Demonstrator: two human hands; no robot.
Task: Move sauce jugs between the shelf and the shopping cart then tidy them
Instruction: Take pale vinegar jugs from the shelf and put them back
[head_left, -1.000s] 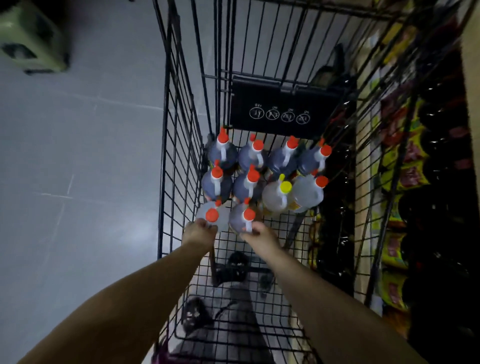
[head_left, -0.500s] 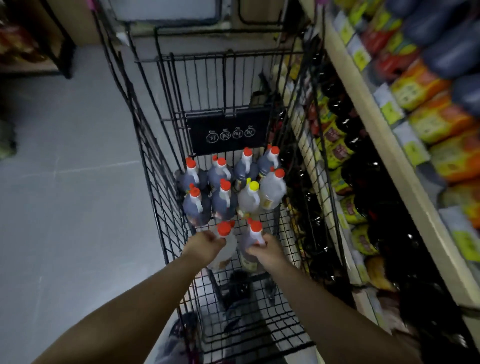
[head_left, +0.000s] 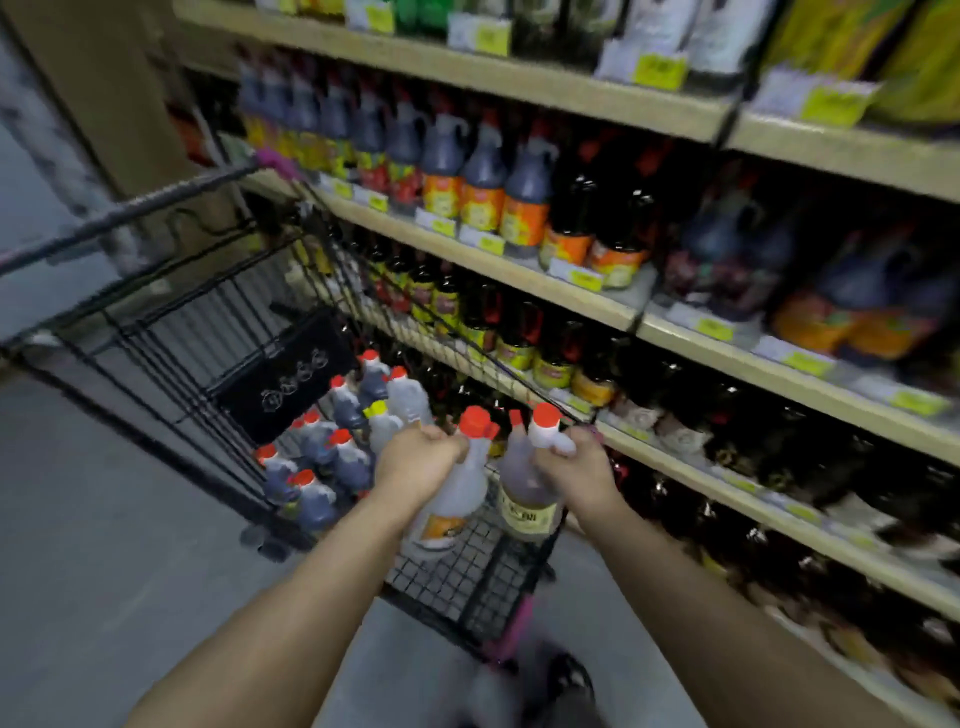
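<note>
Grey floor lies below my forearms. My left hand grips a pale jug, my right hand a dark jug, seemingly lifted over the cart. Beyond the left hand stand more jugs; stocked shelves run rightward.

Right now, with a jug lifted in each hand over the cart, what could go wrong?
1. The left hand grips the pale jug and the right hand the dark jug high up only; they hang close and could knock together.
2. Their bases hang near the wire of the cart and might snag.
3. Rows on the shelf look packed, so neighbours could topple.
</note>
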